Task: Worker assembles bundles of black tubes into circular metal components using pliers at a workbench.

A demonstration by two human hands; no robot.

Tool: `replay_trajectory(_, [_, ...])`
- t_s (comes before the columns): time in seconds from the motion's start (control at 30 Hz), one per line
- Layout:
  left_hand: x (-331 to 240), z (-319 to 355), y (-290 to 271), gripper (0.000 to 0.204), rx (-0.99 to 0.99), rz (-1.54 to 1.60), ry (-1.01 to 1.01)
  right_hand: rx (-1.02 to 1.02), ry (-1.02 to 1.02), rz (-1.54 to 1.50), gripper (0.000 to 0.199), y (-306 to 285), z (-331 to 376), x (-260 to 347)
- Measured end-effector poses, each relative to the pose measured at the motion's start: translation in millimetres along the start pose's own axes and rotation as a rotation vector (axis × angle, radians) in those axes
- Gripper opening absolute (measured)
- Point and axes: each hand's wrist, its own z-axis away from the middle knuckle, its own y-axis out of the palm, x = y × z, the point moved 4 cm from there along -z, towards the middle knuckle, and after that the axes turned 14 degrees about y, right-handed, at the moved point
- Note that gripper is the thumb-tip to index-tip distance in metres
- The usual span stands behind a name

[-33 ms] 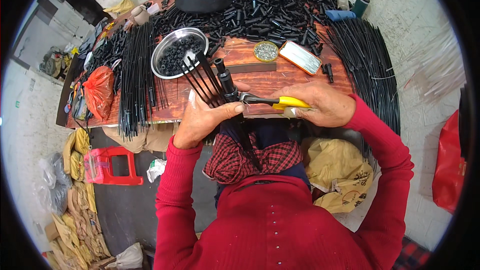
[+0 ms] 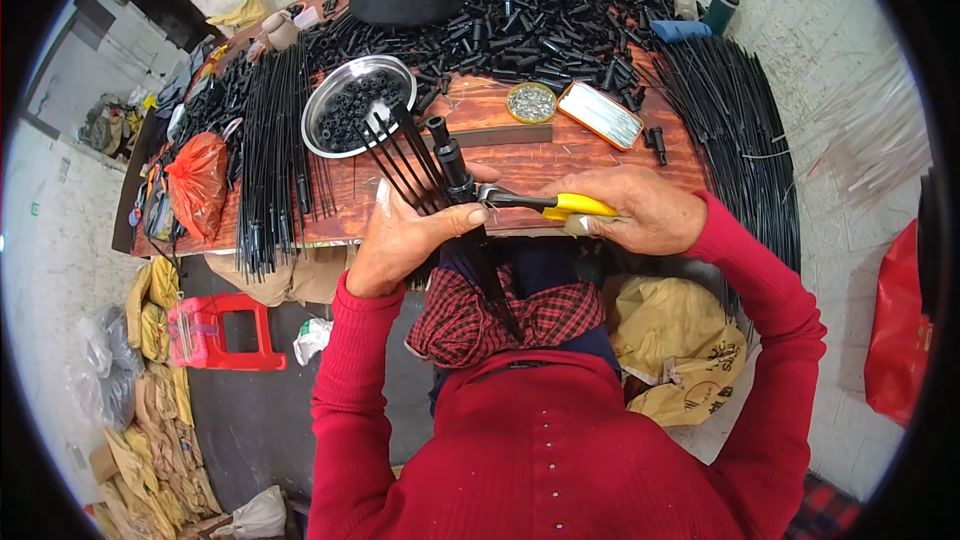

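Note:
My left hand [image 2: 402,238] is closed around several thin black rods [image 2: 398,162] and an upright black tubular fitting [image 2: 454,162], its thumb lying across the front. The rods fan out above the fingers, and their lower ends run down toward my lap. In my right hand [image 2: 648,208] is a pair of pliers [image 2: 583,205] with yellow handles. Its metal jaws meet the fitting's side just above my left thumb; what they grip there is too small to make out. Both hands are over the near edge of the reddish wooden table [image 2: 630,168].
A steel bowl [image 2: 312,130] holds small black parts. Behind it spreads a heap of black fittings [image 2: 540,35]. A round tin [image 2: 531,102] and an orange-rimmed tray [image 2: 600,116] contain small metal pieces. Rod bundles [image 2: 735,110] flank the table; a red bag [image 2: 197,185] sits left.

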Motion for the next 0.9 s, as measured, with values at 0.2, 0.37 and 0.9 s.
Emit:
replay_trajectory(0.2, [7.0,4.2,-6.4,0.032,-0.001,0.036,-0.028,-0.086,-0.052,-0.081,0.029,15.4,-2.4,-4.8])
replay_trajectory(0.37, [12.3,6.6,-12.7,0.035,-0.002,0.077,-0.053,0.154,0.263,-0.251,0.034,30.8,-4.2,-6.7])
replay_trajectory(0.9, [12.9,9.6,-16.1,0.038,0.009,0.164,-0.024,0.730,0.510,-1.185,0.030,54.0,12.9,-0.8])
